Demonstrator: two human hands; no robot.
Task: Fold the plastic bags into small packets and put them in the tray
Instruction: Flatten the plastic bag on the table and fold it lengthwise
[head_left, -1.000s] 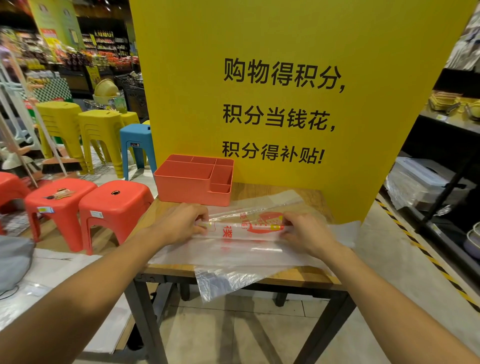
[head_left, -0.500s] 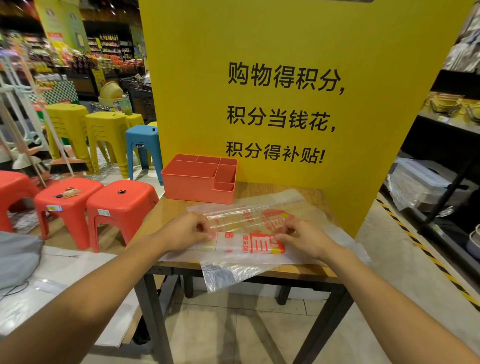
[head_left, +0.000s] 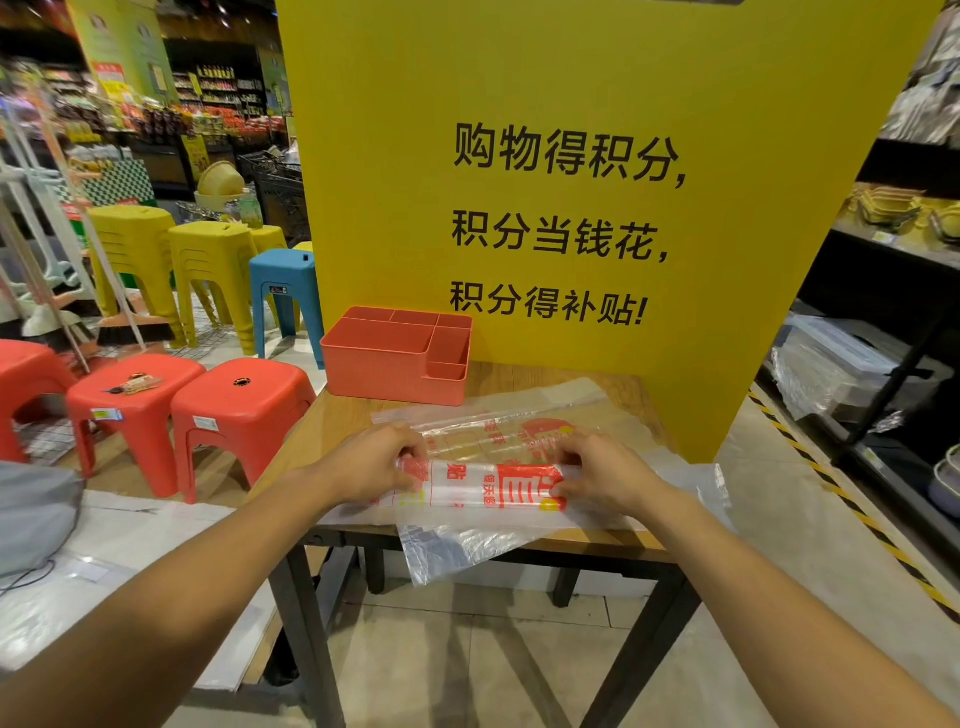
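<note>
A clear plastic bag with red print lies folded into a long strip across the front of the wooden table. My left hand pinches the strip's left end and my right hand pinches its right end. Under it lie more clear bags, and one corner hangs over the table's front edge. The coral tray, with several empty compartments, stands at the table's back left, behind my left hand.
A tall yellow sign board stands directly behind the table. Red stools, yellow stools and a blue stool stand to the left. Dark shelving with plastic boxes lines the right side.
Both hands have drawn the folded strip toward the front edge, turning it over another fold, so the red print now faces up. The view has shifted slightly to the left.
</note>
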